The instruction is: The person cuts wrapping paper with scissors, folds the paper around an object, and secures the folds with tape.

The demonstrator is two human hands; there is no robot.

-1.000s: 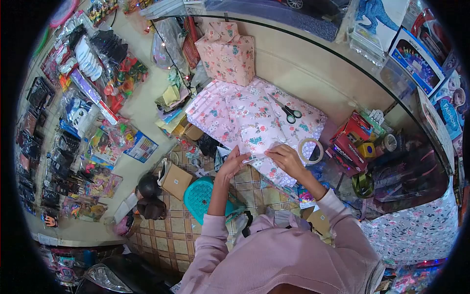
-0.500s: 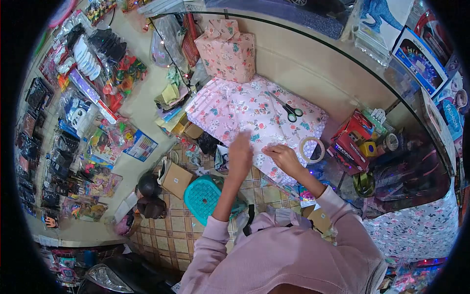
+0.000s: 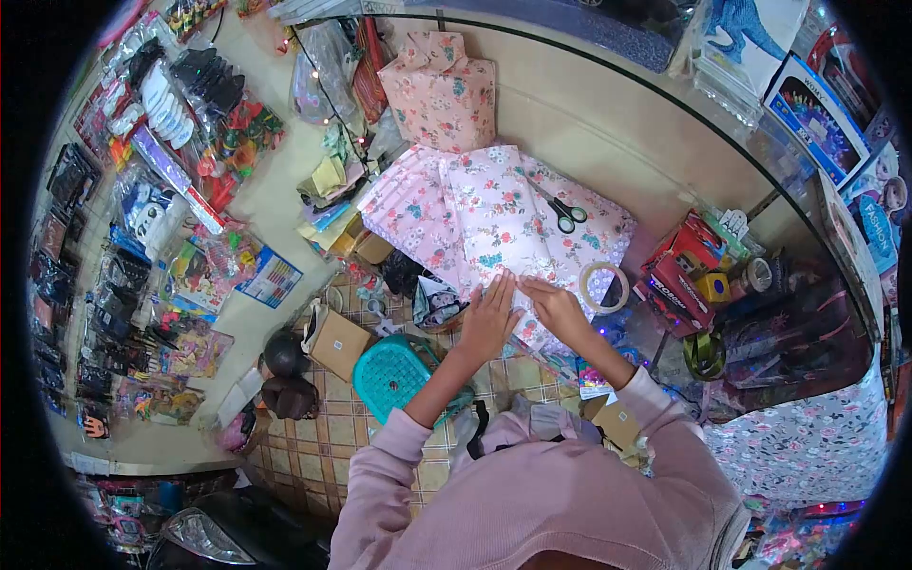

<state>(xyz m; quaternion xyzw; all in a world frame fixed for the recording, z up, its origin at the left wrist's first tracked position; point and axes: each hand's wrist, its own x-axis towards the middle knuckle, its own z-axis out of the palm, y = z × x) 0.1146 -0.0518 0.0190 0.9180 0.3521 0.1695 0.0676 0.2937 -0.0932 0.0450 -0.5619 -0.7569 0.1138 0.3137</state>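
Left hand (image 3: 488, 318) has come down beside right hand (image 3: 555, 310), onto pink-white flowered paper (image 3: 503, 223)
Now both touch its near edge, near round whitish tape roll (image 3: 623, 293); left fingers flat, unclenched, right grip I cannot tell

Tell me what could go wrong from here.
The left hand lies flat on the floral paper; uneven pressure might crease it. The scissors lie on the paper, so a tug might drag them. The tape roll sits near the right hand and could get nudged.
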